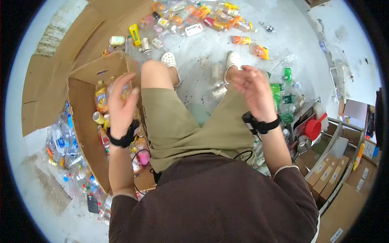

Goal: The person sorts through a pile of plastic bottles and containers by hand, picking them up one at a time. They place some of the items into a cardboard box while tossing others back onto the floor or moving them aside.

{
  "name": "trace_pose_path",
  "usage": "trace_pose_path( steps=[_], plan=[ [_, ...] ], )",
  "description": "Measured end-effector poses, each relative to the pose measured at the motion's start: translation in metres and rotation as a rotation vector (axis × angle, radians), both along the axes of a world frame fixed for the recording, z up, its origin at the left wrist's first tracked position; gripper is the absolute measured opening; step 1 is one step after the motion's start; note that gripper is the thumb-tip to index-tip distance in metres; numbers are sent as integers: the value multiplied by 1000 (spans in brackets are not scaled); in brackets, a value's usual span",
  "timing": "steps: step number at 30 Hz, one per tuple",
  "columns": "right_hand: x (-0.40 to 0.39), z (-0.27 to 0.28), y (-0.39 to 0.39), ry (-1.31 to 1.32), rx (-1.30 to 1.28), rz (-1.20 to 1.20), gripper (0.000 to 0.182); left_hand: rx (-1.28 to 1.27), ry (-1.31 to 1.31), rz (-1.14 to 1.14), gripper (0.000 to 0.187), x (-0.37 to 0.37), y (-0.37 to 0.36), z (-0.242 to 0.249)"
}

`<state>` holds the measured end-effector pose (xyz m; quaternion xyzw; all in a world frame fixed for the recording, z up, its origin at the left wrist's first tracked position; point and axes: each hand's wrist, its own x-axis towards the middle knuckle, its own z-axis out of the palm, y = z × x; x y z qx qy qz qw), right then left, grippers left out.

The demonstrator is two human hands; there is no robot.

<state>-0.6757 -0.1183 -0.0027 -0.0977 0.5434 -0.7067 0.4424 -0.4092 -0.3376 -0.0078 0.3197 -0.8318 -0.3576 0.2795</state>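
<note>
My left hand (121, 106) is raised over the right edge of a cardboard box (83, 121), its thumb and fingers apart and nothing between them. Inside that box lie a yellow-labelled bottle (101, 97), a yellow can (98, 118) and a pink item (144, 157). Above my right knee hovers my right hand (256, 93), empty, with spread fingers slightly blurred by motion. Just right of it are green plastic bottles (287, 104). Both wrists wear black bands. A whitish bottle (219, 92) lies on the floor between my legs.
Plastic bottles with orange labels (242, 40) and a yellow bottle (135, 35) are heaped beyond my feet. Clear bottles (60, 139) lie left of the box. At right are a red scoop-like container (313, 128), a metal-framed rack (342, 166) and cardboard boxes (344, 206).
</note>
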Motion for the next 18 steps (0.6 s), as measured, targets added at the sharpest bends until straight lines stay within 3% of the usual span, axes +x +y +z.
trace_pose_path(
  steps=[5,9,13,15,16,17,18],
  plan=[
    [-36,-5,27,-70,-70,-129,37,113,15,-398,31,-99,11,12],
    [-75,-5,56,-41,-130,-187,39,219,27,-491,29,-155,15,-31],
    [-121,-23,108,4,-88,-396,38,432,-100,-565,30,-185,5,-90],
    [-143,-54,140,33,20,-438,36,523,-169,-567,30,-194,-3,-119],
    [-143,-68,143,21,95,-512,34,745,-206,-517,31,-197,-3,-126],
    [-143,-86,148,51,203,-505,33,785,-199,-472,32,-202,-1,-126],
    [-143,-117,159,246,382,-353,31,741,-231,-493,31,-212,0,-112]
  ],
)
